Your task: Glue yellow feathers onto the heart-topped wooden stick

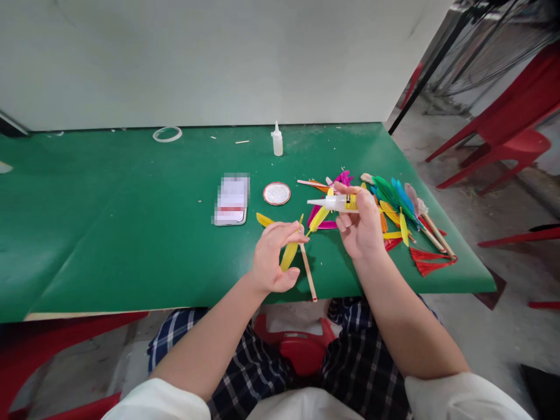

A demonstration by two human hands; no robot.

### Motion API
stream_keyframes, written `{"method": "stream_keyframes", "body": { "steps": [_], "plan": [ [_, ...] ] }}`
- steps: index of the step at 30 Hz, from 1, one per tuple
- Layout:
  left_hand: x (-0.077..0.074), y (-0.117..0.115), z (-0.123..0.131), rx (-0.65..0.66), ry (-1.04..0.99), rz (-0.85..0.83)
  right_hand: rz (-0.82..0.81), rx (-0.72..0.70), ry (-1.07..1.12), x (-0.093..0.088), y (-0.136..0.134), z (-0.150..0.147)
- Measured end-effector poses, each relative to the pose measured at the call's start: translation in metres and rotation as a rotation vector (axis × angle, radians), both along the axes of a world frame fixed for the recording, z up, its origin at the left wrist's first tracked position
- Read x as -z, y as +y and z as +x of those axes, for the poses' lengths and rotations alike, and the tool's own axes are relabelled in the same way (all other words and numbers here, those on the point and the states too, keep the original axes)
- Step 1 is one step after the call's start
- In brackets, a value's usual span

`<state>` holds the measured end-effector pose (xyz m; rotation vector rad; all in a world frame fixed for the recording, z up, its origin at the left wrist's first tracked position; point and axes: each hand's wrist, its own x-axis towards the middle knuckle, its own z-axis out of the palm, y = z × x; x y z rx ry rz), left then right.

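Observation:
My right hand [361,224] is closed round a small white glue bottle [335,202] with a yellow label, its nozzle pointing left. My left hand [275,256] hovers over the green table [109,233] with fingers stretched out and apart, holding nothing. Its fingertips are just above a yellow feather [289,254] that lies beside a thin wooden stick [308,274]. Another yellow feather [264,220] lies a little to the left. A third yellow feather [319,219] lies under the bottle's nozzle.
A heap of coloured feathers and sticks [400,210] lies at the right, with red feathers [426,261] near the edge. A round lid [277,193], a blurred card [231,199], a second glue bottle [277,140] and a white ring [167,134] sit farther back. Red chairs [503,128] stand to the right.

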<state>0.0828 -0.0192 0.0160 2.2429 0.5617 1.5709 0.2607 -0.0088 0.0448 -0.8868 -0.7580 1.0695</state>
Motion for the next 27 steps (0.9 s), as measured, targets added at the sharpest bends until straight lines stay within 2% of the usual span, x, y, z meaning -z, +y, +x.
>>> {"method": "stream_keyframes", "body": {
  "steps": [4, 7, 9, 19, 24, 27],
  "plan": [
    [0.001, 0.0, 0.0, 0.017, 0.012, -0.022, 0.023, -0.147, 0.142, -0.002, -0.003, 0.002],
    [-0.001, 0.0, -0.001, 0.009, 0.02, -0.021, 0.036, -0.241, 0.094, -0.005, -0.007, 0.001],
    [-0.001, 0.0, -0.001, -0.001, 0.027, -0.016, 0.04, -0.25, 0.032, -0.007, -0.009, 0.0],
    [-0.003, 0.0, 0.0, 0.024, 0.01, -0.014, 0.065, -0.196, -0.022, -0.009, -0.012, -0.006],
    [-0.005, -0.001, 0.001, 0.001, 0.032, 0.006, -0.047, -0.03, -0.167, -0.005, -0.009, -0.005],
    [-0.005, -0.001, 0.001, -0.009, 0.035, 0.016, -0.003, 0.049, -0.289, -0.001, -0.005, -0.003]
  ]
}}
